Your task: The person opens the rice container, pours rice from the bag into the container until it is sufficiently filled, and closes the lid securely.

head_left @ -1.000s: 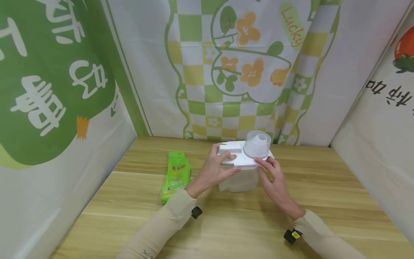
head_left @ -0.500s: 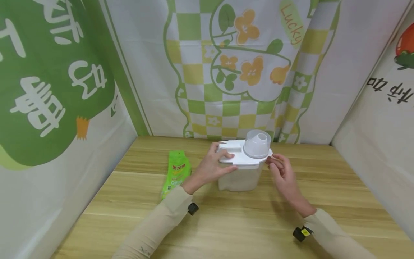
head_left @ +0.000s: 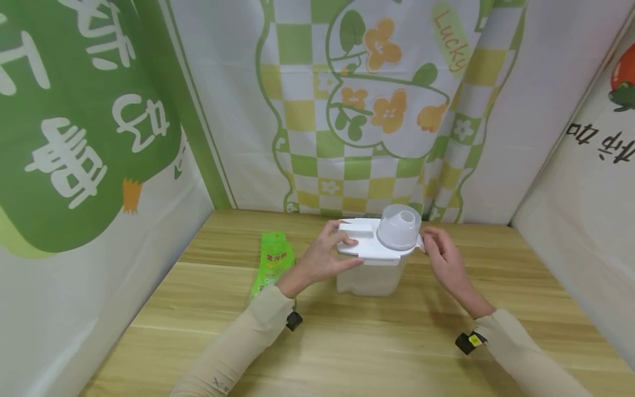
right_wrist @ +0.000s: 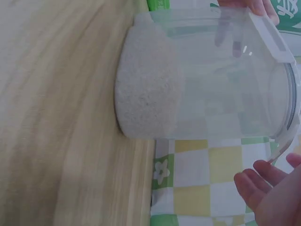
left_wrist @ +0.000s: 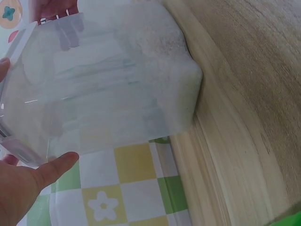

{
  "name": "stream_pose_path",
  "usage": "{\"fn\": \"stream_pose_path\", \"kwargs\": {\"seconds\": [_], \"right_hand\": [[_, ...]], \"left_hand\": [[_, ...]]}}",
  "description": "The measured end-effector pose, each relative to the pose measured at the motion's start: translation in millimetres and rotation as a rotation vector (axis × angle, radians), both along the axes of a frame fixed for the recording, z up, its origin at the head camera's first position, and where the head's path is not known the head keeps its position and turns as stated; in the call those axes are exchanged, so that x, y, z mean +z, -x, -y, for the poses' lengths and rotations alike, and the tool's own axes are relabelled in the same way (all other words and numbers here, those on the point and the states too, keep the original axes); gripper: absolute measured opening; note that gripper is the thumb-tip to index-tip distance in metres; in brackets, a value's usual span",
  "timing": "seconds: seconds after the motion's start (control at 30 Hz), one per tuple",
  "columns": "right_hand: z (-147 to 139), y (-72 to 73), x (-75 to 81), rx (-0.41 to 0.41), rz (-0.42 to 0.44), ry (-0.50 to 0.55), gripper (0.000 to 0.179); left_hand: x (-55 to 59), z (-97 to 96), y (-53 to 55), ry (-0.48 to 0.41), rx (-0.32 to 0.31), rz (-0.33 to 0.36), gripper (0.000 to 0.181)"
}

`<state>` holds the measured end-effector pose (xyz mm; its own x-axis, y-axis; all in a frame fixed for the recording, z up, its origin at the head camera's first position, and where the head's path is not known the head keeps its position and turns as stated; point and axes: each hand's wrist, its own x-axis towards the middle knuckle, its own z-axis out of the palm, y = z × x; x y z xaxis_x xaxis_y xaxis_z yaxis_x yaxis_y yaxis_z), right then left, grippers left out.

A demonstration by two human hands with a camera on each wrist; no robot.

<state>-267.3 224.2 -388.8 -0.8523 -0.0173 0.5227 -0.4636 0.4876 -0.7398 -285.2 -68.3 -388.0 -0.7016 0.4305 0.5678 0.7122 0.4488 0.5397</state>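
A clear plastic storage box (head_left: 369, 278) with a white lid (head_left: 369, 247) stands on the wooden table, pale grain (right_wrist: 146, 84) filling its lower part. On the lid's right half sits a clear measuring cup (head_left: 398, 229). My left hand (head_left: 324, 255) grips the lid's left end, fingers over the top and thumb along the near edge. At the right end, a white latch (right_wrist: 283, 142) juts outward from the lid. My right hand (head_left: 446, 262) has its fingertips and thumb at this latch. In the left wrist view, the left thumb lies along the box wall.
A green packet (head_left: 273, 263) lies left of the box, partly behind the left forearm. Behind the table's far edge hangs a checked cloth (head_left: 352, 165), with printed cloth walls on both sides.
My right hand has moved from the lid's near right corner round to its right end, drawing the latch outward. My left hand keeps its grip on the lid.
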Motion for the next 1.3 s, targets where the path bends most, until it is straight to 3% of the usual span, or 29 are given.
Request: {"fn": "stream_pose_path", "kwargs": {"seconds": [0.1, 0.33, 0.53, 0.67, 0.83, 1.03, 1.3], "right_hand": [[-3.6, 12.7, -6.4, 0.049, 0.021, 0.019, 0.033], [-3.0, 24.0, -11.5, 0.300, 0.161, 0.207, 0.046], [-1.9, 23.2, -12.6, 0.319, 0.150, 0.269, 0.042], [-1.4, 22.0, -14.5, 0.321, 0.133, 0.315, 0.036], [-2.3, 17.7, -15.6, 0.289, 0.111, 0.284, 0.036], [-2.9, 11.3, -13.9, 0.279, 0.079, 0.233, 0.031], [-0.2, 4.1, -13.5, 0.275, 0.035, 0.192, 0.019]], "left_hand": [[-1.4, 1.1, 1.5, 0.002, -0.014, -0.003, 0.033], [-4.5, 3.2, 10.5, -0.020, -0.052, -0.022, 0.033], [-6.0, 6.8, 16.6, -0.034, -0.104, -0.017, 0.032], [-7.6, 9.5, 22.3, -0.051, -0.130, -0.057, 0.029], [-9.3, 14.4, 25.0, -0.028, -0.128, -0.077, 0.032], [-8.6, 16.9, 23.2, -0.005, -0.092, -0.087, 0.032], [-9.6, 13.2, 21.5, -0.004, 0.022, -0.209, 0.027]]}}
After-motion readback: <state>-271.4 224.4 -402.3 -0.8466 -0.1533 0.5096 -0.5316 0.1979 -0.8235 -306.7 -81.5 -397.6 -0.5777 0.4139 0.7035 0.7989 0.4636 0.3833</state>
